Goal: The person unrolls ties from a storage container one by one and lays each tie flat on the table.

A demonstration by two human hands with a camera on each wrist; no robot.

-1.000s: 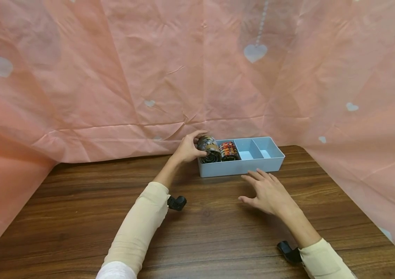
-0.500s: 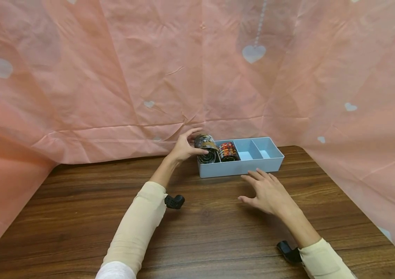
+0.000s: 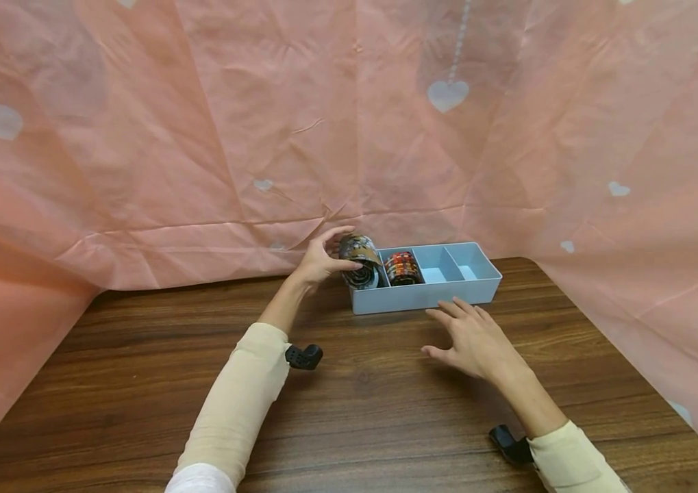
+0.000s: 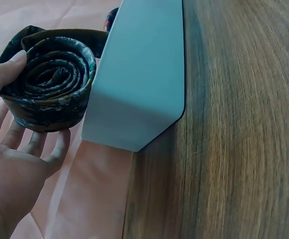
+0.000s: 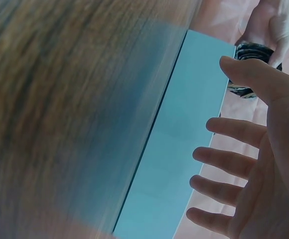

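Left hand (image 3: 318, 263) and cloth roll (image 4: 57, 77) have shifted slightly left. Dark, mottled and coiled in a spiral with a brownish loose end (image 4: 77, 36), the roll is gripped at the box's (image 3: 425, 298) left end; the right hand (image 3: 478, 346) spreads its fingers near the front.

Open from above: two compartments (image 3: 435, 272) at right of tray (image 3: 429, 298), with upright divider (image 3: 449, 263) between. Filled: compartment second from left, by red patterned roll (image 3: 403, 268). Obstructed: tray's left end, by dark patterned roll (image 3: 361, 253), projecting above rim, and left hand (image 3: 318, 263) gripping it. Limiting behind: pink cloth (image 3: 299, 157), near back wall. Passable: over tabletop (image 3: 361, 424), between left sleeve (image 3: 234, 404) and right sleeve (image 3: 573, 455), narrowed by black wrist cameras (image 3: 305, 357). Partly barring front approach: right hand (image 3: 478, 342), fingers spread.
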